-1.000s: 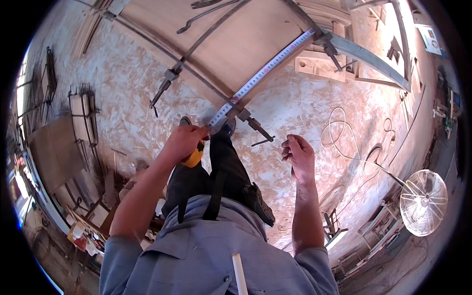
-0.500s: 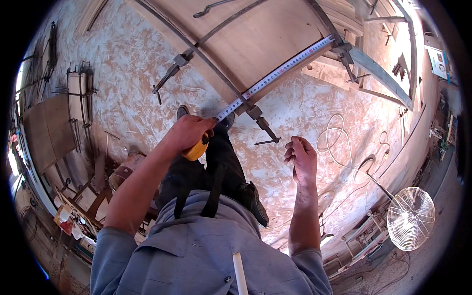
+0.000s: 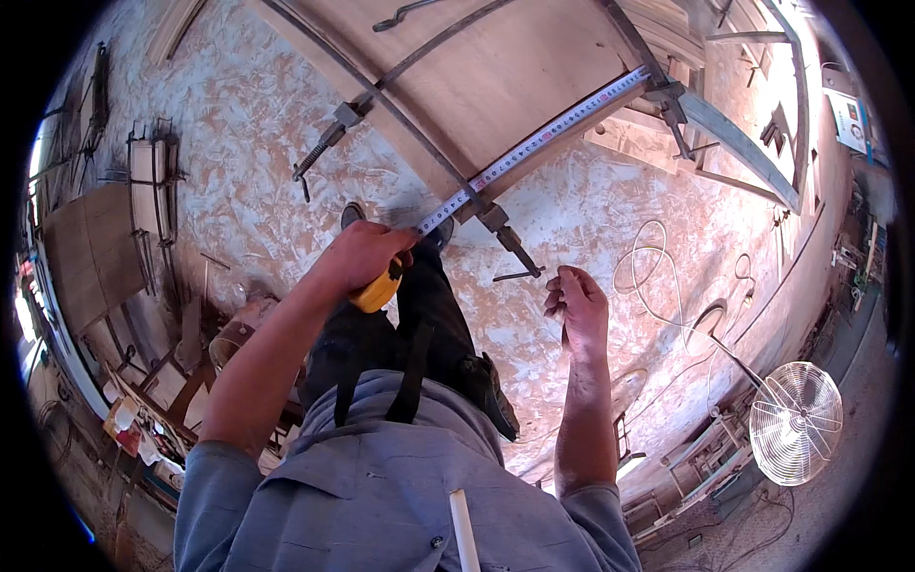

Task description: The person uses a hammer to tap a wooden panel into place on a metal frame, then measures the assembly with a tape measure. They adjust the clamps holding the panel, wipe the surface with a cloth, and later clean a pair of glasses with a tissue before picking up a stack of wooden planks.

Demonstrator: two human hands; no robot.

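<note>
My left hand (image 3: 360,255) is wrapped around a yellow tape measure (image 3: 379,289). Its white blade (image 3: 519,153) runs up and to the right along the near edge of a wooden panel (image 3: 496,86), reaching a clamp at the panel's right corner. Bar clamps cross the panel; the screw end of the nearest clamp (image 3: 505,232) sticks out past the edge below the blade. Just right of that clamp's handle, my right hand (image 3: 583,310) is raised with its fingers curled together. Whether anything is between those fingers is hidden.
Another clamp screw (image 3: 324,143) juts out at the panel's left. A white cable (image 3: 681,310) loops over the floor towards a wire-caged fan (image 3: 797,423) at right. Clamped boards (image 3: 151,186) stand at far left, and a metal frame (image 3: 739,143) at upper right.
My right hand has shifted slightly left, closer to the clamp handle. The left hand and tape measure have moved very slightly left; the blade still lies along the panel edge.
</note>
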